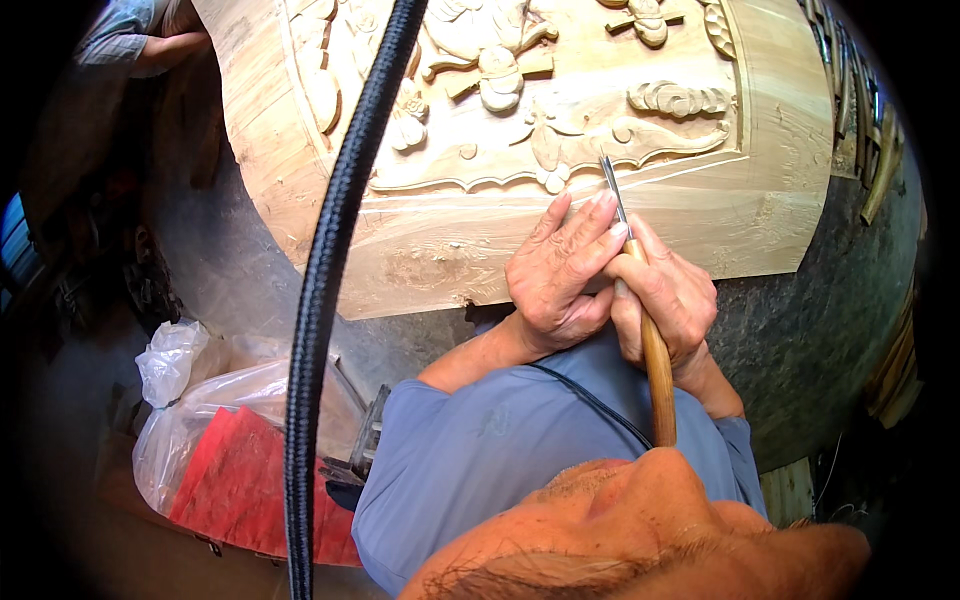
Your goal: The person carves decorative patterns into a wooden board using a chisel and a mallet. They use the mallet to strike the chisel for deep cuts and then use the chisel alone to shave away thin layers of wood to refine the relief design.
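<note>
My right hand (668,292) is closed round the wooden handle of a carving chisel (656,375). The slim steel blade points away from me, and its tip meets the carved relief near a wavy raised border (590,155). Beside the blade, my left hand (556,268) has its fingers stretched out over the panel's near margin, with fingertips against the metal. The pale wooden panel (440,240) bears raised figures, scrolls and a cloud-like motif (678,98). The handle's rear end reaches back over my shirt.
A thick black braided cable (335,240) crosses the view at left. Several long tools (850,80) stand along the right edge. Clear plastic sheeting (175,430) and a red sheet (240,480) lie at lower left. Another person's arm (172,52) shows at upper left.
</note>
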